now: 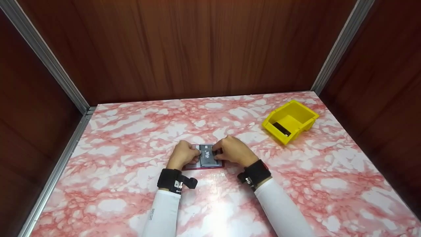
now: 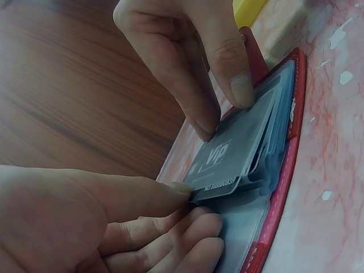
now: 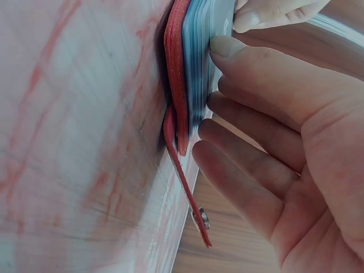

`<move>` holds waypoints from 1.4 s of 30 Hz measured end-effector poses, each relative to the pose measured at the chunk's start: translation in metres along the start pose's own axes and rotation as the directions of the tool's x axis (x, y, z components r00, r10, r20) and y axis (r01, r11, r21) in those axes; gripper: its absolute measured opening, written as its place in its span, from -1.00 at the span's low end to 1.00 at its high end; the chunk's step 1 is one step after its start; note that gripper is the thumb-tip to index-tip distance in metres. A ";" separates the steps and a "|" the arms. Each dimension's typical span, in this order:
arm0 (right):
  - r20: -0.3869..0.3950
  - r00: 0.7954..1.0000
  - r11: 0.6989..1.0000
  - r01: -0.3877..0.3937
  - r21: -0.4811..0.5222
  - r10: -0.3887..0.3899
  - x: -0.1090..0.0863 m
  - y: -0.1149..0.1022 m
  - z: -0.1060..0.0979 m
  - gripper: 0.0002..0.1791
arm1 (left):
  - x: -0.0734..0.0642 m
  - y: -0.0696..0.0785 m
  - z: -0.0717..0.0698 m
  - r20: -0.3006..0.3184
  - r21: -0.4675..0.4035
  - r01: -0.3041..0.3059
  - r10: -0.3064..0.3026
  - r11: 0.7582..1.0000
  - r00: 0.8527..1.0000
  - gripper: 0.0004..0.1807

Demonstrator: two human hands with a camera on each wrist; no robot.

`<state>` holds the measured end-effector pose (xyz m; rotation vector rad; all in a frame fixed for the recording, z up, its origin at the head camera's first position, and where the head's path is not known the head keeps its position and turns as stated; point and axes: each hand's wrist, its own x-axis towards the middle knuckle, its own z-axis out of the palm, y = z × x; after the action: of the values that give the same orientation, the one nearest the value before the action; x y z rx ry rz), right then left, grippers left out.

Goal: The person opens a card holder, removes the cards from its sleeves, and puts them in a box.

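Note:
A red card holder [image 2: 293,122] lies unfolded on the table, its stack of clear plastic sleeves [image 3: 196,68] facing up. On top is a grey card marked "Vip" [image 1: 207,156], overlapping a clear sleeve. At the card's left edge my left hand [image 1: 184,154] pinches it, thumb above and the other fingers curled underneath. From the right, my right hand [image 1: 235,151] rests its thumb and a fingertip on the card's face, apart from each other. Its other fingers [image 3: 244,182] lie loosely bent beside the sleeves. A red strap with a metal snap [image 3: 202,219] sticks out from the holder.
A yellow bin [image 1: 291,120] stands toward the back right of the pink-and-white marbled table [image 1: 131,131], with a dark slot-like patch at its front. Brown wood-grain panels [image 1: 197,49] with metal posts enclose the back and both sides.

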<state>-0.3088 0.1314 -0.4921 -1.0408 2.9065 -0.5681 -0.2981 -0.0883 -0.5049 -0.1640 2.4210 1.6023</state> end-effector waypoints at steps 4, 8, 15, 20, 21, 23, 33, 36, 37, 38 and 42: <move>0.000 1.000 1.000 0.001 0.001 -0.001 0.000 0.000 -0.001 -0.71 | 0.000 0.000 0.000 0.002 -0.003 -0.002 0.002 1.000 1.000 -0.89; 0.003 1.000 1.000 0.004 0.009 -0.004 0.000 0.000 -0.001 -0.71 | -0.001 0.001 0.000 0.000 -0.015 0.000 0.000 1.000 1.000 -0.82; 0.013 1.000 1.000 -0.007 0.017 0.006 0.000 0.000 -0.001 -0.72 | -0.001 0.001 0.001 -0.016 -0.002 -0.001 0.001 1.000 1.000 -0.74; 0.014 1.000 1.000 -0.010 0.007 0.010 0.000 -0.001 0.000 -0.72 | 0.000 0.000 0.001 -0.025 0.024 -0.002 0.003 1.000 1.000 -0.76; 0.014 1.000 1.000 -0.011 0.005 0.011 0.000 -0.001 0.000 -0.72 | 0.000 0.000 0.001 -0.027 0.026 -0.001 0.002 1.000 1.000 -0.77; 0.014 1.000 1.000 -0.009 -0.006 0.009 0.000 -0.001 0.000 -0.72 | 0.000 0.000 0.001 -0.030 0.032 0.005 -0.004 0.999 1.000 -0.80; 0.009 1.000 1.000 -0.014 -0.016 0.014 0.000 -0.002 0.002 -0.75 | -0.002 0.002 0.001 -0.030 0.056 0.012 -0.011 0.998 0.999 -0.78; 0.007 1.000 1.000 -0.021 -0.015 0.021 0.000 -0.002 0.002 -0.77 | -0.002 0.002 0.002 -0.031 0.054 0.013 -0.011 0.998 0.999 -0.76; 0.006 1.000 1.000 -0.022 -0.015 0.022 0.000 -0.002 0.002 -0.78 | -0.002 0.002 0.002 -0.031 0.054 0.012 -0.011 0.998 0.999 -0.76; 0.006 1.000 1.000 -0.024 -0.015 0.024 0.000 -0.002 0.002 -0.78 | -0.002 0.002 0.002 -0.031 0.053 0.012 -0.011 0.999 0.999 -0.77; 0.006 1.000 0.999 -0.028 -0.016 0.028 0.000 -0.002 0.002 -0.78 | -0.001 0.001 0.002 -0.031 0.059 0.008 -0.007 0.998 0.999 -0.79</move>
<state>-0.3074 0.1287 -0.4935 -1.0005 2.9202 -0.5414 -0.2972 -0.0859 -0.5045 -0.1888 2.4845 1.5347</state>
